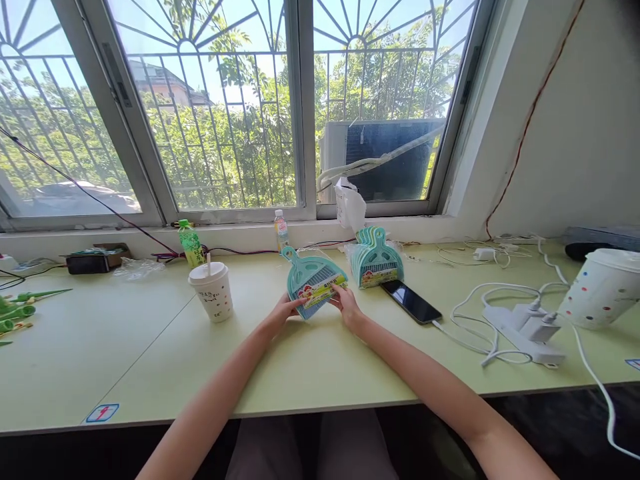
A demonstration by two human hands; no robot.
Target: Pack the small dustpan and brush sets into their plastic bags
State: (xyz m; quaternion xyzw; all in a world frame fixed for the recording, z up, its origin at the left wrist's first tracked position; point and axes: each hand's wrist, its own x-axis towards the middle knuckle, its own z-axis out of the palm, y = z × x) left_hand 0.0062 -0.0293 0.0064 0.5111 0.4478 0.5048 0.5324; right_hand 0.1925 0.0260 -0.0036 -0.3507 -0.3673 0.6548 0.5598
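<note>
Between my two hands is a small teal dustpan-and-brush set (306, 272), tilted, with a yellow-green printed label band across it. My left hand (286, 309) grips its lower left edge. At its right edge, the fingers of my right hand (347, 305) are closed on the label's end and the rim. A row of several matching dustpan sets (379, 261) stands upright just to the right, apart from my hands. Most of the brush is hidden behind the label.
Left of my hands stands a lidded paper cup with a straw (213, 293), behind it a green bottle (191, 243). A clear bottle (281, 230) is by the window sill. At right lie a phone (411, 301), a white power strip (525, 333) with cables, and a spotted bin (603, 290).
</note>
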